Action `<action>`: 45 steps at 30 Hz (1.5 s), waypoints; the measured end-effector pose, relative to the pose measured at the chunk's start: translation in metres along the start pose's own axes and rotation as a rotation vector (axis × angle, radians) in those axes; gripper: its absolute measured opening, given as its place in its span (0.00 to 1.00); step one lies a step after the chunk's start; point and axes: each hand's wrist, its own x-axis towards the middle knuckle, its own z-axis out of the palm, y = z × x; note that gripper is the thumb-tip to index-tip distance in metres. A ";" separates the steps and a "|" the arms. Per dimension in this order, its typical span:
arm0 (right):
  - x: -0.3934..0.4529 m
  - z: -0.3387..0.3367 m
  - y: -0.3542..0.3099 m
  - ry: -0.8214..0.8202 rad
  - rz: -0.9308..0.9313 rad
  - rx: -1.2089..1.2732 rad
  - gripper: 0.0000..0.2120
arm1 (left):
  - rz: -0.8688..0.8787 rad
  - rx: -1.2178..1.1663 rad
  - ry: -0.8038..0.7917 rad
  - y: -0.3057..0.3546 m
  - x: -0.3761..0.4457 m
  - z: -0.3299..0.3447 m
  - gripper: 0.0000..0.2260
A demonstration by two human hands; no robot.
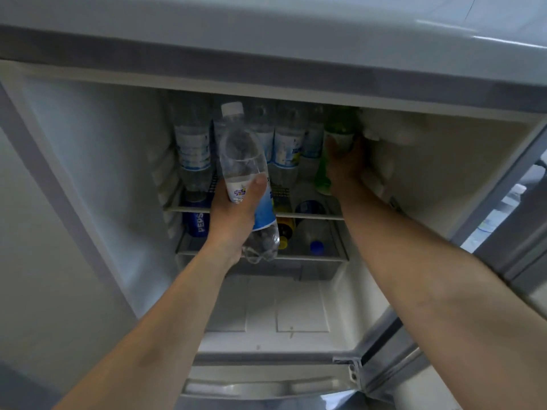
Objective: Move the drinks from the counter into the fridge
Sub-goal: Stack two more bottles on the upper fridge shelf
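Observation:
The fridge (97, 161) stands open in front of me. My left hand (233, 220) grips a clear water bottle (245, 161) with a white cap and blue label, held upright just in front of the upper wire shelf (192, 209). My right hand (346, 164) reaches deep onto that shelf at its right end and is closed around a green bottle (340, 128) with a white label. Several clear water bottles (194, 146) stand in a row on the upper shelf behind.
On the lower shelf (296, 257) sit a blue Pepsi can (196, 223), a yellow-capped bottle (285, 229) and a blue-capped bottle (316, 244). A crisper cover (266, 303) lies below. The open door (503, 220) is at the right, a wall at the left.

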 end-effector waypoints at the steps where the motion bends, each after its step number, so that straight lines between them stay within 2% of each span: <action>1: 0.004 0.002 0.000 -0.012 0.010 -0.003 0.34 | 0.006 -0.007 -0.008 -0.001 0.002 0.003 0.13; 8: 0.004 0.003 0.028 -0.060 0.107 -0.315 0.28 | 0.063 -0.041 -0.083 -0.004 0.003 0.019 0.12; 12: 0.014 0.005 0.022 -0.090 0.124 -0.383 0.28 | 0.094 -0.052 -0.096 -0.003 0.004 0.019 0.19; 16: 0.017 0.006 0.019 -0.096 0.134 -0.368 0.26 | 0.120 -0.050 -0.090 -0.009 0.009 0.021 0.13; 20: 0.007 0.001 0.014 -0.087 0.164 -0.369 0.27 | 0.113 -0.037 -0.083 -0.010 0.011 0.025 0.14; 23: -0.017 -0.007 0.006 0.000 0.119 -0.239 0.23 | 0.107 -0.003 -0.099 -0.008 0.016 0.028 0.13; 26: -0.060 -0.018 -0.003 0.061 0.024 0.072 0.10 | 0.135 0.026 -0.120 -0.001 0.025 0.034 0.11; 28: -0.090 -0.027 -0.004 -0.094 0.017 0.118 0.09 | 0.177 0.037 -0.161 0.003 0.031 0.039 0.11; 30: -0.112 -0.034 0.000 -0.345 -0.011 0.048 0.13 | 0.198 0.043 -0.206 0.007 0.037 0.043 0.12; 31: -0.117 -0.037 0.003 -0.420 -0.041 0.027 0.16 | 0.196 0.049 -0.228 0.008 0.040 0.045 0.12; 36: -0.115 -0.035 -0.003 -0.563 -0.145 -0.069 0.32 | 0.150 0.086 -0.328 0.007 0.051 0.060 0.16; 40: -0.103 -0.026 0.001 -0.420 -0.153 -0.215 0.28 | 0.106 0.181 -0.414 0.004 0.057 0.069 0.22; 43: -0.091 -0.024 0.002 -0.335 -0.148 -0.257 0.24 | 0.062 0.308 -0.411 0.013 0.067 0.064 0.29; 45: -0.082 -0.022 0.003 -0.281 -0.148 -0.259 0.24 | 0.100 0.398 -0.352 0.014 0.069 0.052 0.28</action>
